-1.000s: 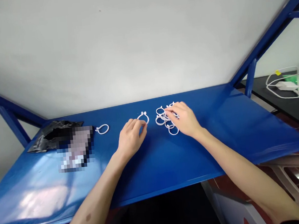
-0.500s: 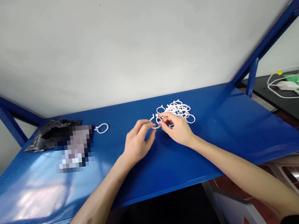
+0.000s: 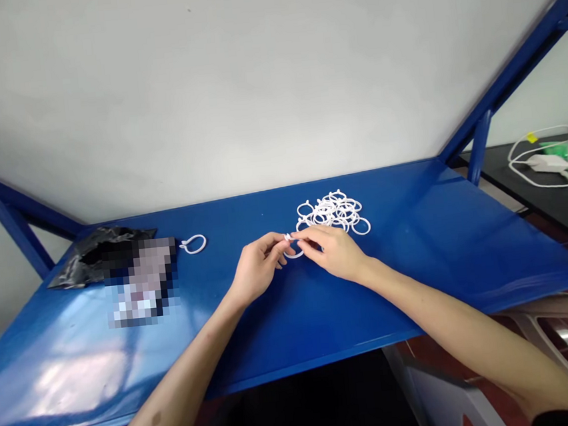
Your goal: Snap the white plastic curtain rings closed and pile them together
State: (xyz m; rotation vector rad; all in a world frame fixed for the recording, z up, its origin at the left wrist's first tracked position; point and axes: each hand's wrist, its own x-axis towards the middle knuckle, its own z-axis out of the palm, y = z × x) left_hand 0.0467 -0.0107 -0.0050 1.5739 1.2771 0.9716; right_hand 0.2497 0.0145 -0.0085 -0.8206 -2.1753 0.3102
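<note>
Between my two hands is a white plastic ring [image 3: 295, 255] with a small knobbed end, partly hidden by my fingers. My left hand [image 3: 259, 267] pinches it from the left side, thumb and forefinger at the knobbed end. From the right, my right hand [image 3: 336, 251] pinches the same ring, its fingertips close to those of the left. Just behind my right hand lies a pile of similar white rings [image 3: 347, 210], loosely overlapping. Another white ring [image 3: 196, 244] rests by itself on the blue table, well to the left.
The blue table [image 3: 315, 330] meets a pale wall behind. At its left lie a crumpled black plastic bag [image 3: 82, 259] and a blurred, pixelated flat object [image 3: 149, 273]. Blue frame bars slope at both sides. A white cable [image 3: 542, 181] and green plastic sit on a dark surface at right.
My hands have drawn closer together and slightly toward me. The ring, which had stood open with a raised end, now has its ends together at my fingertips.
</note>
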